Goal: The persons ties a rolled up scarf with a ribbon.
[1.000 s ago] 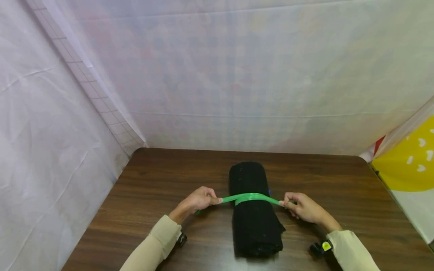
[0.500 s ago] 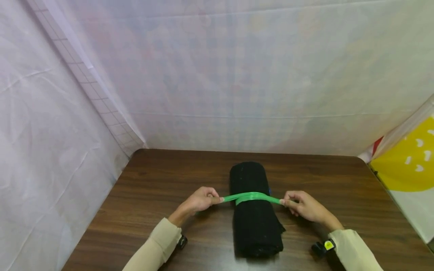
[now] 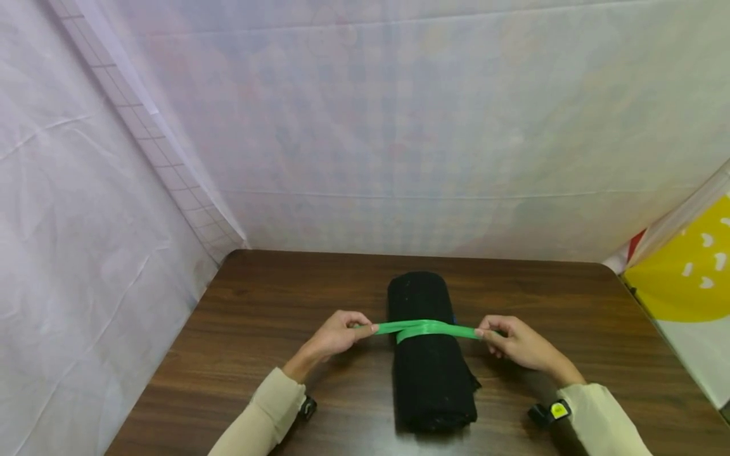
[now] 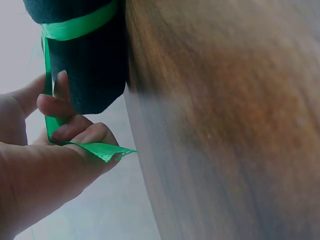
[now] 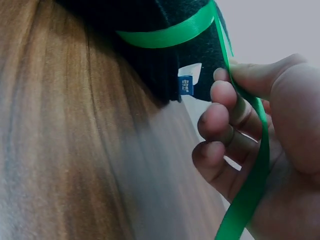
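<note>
Both of your hands have lifted slightly since a moment ago, raising the green ribbon (image 3: 424, 328) across the rolled black cloth (image 3: 430, 354) lying on the brown wooden table (image 3: 256, 304). Your left hand (image 3: 336, 335) pinches one ribbon end, your right hand (image 3: 516, 342) the other, pulling it taut.

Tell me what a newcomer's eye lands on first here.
The bright green ribbon stands out, crossed over the middle of a rolled black cloth lying on the dark wooden table. The left hand and right hand each pinch one ribbon end, either side of the roll. At far right, a yellow sheet shows.
</note>
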The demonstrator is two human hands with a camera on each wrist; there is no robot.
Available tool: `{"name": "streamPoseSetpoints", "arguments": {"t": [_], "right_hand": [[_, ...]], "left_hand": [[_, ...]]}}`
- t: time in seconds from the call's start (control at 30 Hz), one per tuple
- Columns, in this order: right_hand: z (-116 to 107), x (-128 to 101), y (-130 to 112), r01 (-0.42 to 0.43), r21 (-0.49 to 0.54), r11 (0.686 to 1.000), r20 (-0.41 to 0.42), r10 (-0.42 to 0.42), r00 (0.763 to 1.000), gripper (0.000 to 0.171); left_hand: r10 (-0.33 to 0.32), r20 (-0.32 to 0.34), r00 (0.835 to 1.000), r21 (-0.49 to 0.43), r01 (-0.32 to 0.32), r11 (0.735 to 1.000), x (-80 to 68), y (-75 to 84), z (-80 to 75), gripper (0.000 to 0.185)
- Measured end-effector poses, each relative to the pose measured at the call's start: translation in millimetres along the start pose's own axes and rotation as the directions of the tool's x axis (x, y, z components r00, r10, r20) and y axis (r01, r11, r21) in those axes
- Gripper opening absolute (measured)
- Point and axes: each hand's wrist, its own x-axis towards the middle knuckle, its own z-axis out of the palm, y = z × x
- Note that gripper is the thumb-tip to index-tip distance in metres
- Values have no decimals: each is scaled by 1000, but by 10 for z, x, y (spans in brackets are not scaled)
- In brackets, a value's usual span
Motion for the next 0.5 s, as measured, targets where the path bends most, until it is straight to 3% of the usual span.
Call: {"name": "streamPoseSetpoints", "arguments": {"t": [0.2,0.33,0.5], "right_hand": [[-36,-3,-51,91,-141,986,-39,-97,995,8],[-47,-8,-130,138,-282,949,-77,-166,983,11],[-42,-2,-237,186,-413,891,-81,-239,968,12]], "left_hand": [[60,11,998,59,-61,996,12,11,-14,16],[98,22,995,131,-100,986,9,31,-13,14],[164,-11,986,287,-154,945,-5,74,5,11]]}}
